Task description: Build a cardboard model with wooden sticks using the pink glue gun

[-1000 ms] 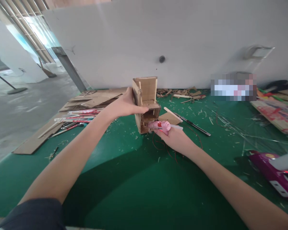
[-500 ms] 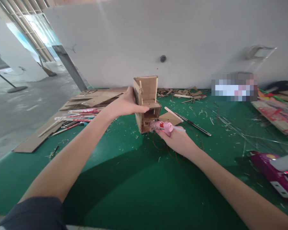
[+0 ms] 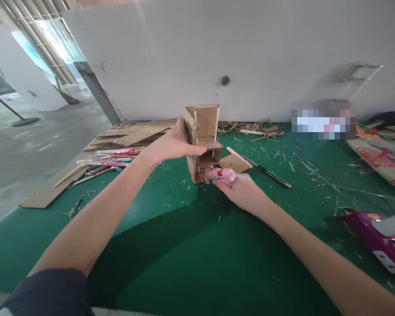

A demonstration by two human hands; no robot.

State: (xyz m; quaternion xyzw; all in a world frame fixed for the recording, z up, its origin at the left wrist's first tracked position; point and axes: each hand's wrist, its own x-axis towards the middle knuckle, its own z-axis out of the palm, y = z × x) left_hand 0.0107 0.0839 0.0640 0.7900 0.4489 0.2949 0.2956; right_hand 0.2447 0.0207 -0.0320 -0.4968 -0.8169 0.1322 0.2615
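Note:
A small cardboard structure (image 3: 208,125) with thin wooden sticks at its edges stands upright on the green table. My left hand (image 3: 179,142) is closed on its left side, the thumb across the front at mid-height. In my right hand (image 3: 242,188) is a pink hot glue gun (image 3: 225,174) with a clear glue stick out of its back end. The gun's front end reaches into the lower opening of the structure, so the nozzle tip is hidden. Just behind the gun lie a flat cardboard piece (image 3: 234,163) and a pale wooden stick (image 3: 239,157).
A utility knife (image 3: 266,172) lies right of the structure. Packaged brushes or sticks (image 3: 118,153) and cardboard sheets (image 3: 131,134) are at left. Cardboard scraps (image 3: 266,128) line the wall. A purple object (image 3: 373,239) sits at right, with shavings scattered about and a thin wire behind my right hand.
The view has shifted very slightly. My left hand still grips the cardboard structure, and the glue gun stays in its lower opening with hardly any movement.

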